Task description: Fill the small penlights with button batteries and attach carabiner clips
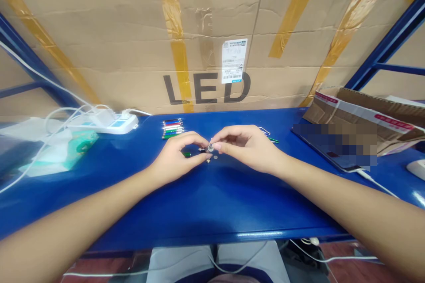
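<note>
My left hand [175,154] and my right hand [254,147] meet over the middle of the blue table. Between my right thumb and forefinger is a small round silvery piece [210,147]. My left thumb and forefinger curl close around the same spot, by a small dark piece [202,150]; what they grip is too small to make out. A flat pale disc [215,157] lies just below my right fingertips, beside a tiny shiny part [208,160]. Part of a green tube [187,154] shows behind my left thumb.
Several coloured metal tubes [172,128] lie in a row behind my left hand. At left are a white power strip [121,124] and a green-white packet [78,146]. At right, a tablet-like device [318,148] leans by an open carton [352,110]. A large LED box [133,44] stands behind.
</note>
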Motion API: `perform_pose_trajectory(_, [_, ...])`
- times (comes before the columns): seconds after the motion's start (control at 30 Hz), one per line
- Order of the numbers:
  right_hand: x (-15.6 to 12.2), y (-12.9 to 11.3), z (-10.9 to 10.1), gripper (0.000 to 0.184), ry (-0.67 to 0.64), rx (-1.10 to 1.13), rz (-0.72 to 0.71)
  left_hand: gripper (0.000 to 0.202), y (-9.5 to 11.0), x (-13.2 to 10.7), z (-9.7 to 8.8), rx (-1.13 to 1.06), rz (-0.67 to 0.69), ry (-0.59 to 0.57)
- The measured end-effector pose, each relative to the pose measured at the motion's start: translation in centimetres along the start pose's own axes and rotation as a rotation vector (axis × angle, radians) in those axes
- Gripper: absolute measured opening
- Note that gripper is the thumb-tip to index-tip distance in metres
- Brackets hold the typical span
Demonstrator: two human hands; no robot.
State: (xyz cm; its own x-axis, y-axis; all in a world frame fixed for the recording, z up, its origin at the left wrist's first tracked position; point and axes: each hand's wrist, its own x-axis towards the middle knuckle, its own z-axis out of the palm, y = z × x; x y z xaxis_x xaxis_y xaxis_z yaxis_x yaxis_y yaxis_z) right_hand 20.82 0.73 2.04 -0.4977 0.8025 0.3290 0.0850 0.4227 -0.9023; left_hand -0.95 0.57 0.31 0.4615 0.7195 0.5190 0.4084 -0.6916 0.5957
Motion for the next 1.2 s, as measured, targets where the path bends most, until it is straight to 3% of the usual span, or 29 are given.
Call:
perform_pose_trajectory(0.43, [0.1, 0.8, 0.4, 0.019, -0.063, -0.05, -0.021, 0.008, -0.1, -0.1, 0.0, 0.018, 0.077, -0.023])
perform_pose_trajectory(0.53, [0.2, 1.0, 0.4, 0.02, -0.025, -0.049, -0.024, 0.009, -0.1, -0.1, 0.0, 0.022, 0.062, -0.005])
perform_pose_trajectory(0.7, [0.4, 1.9, 0.1, 0.012, 0.065, -0.294, -0.038, 0.008, 0.0, -0.1, 0.0, 0.012, 0.037, 0.008])
perform_pose_trajectory(0.8, [0.4, 2.8, 0.0, 0.007, -0.031, -0.446, -0.096, 0.009, -0.1, 0.0, 0.0, -0.021, 0.01, 0.041])
perform_pose_trajectory(0.93, [0.2, 3.7, -0.1, 0.017, -0.153, -0.624, -0.183, 0.013, -0.3, 0.0, 0.2, -0.078, -0.065, 0.079])
perform_pose_trajectory(1.2, [0.4, 4.2, -0.4, 0.017, -0.221, -0.652, -0.213, 0.014, -0.4, 0.0, 0.3, -0.107, -0.089, 0.069])
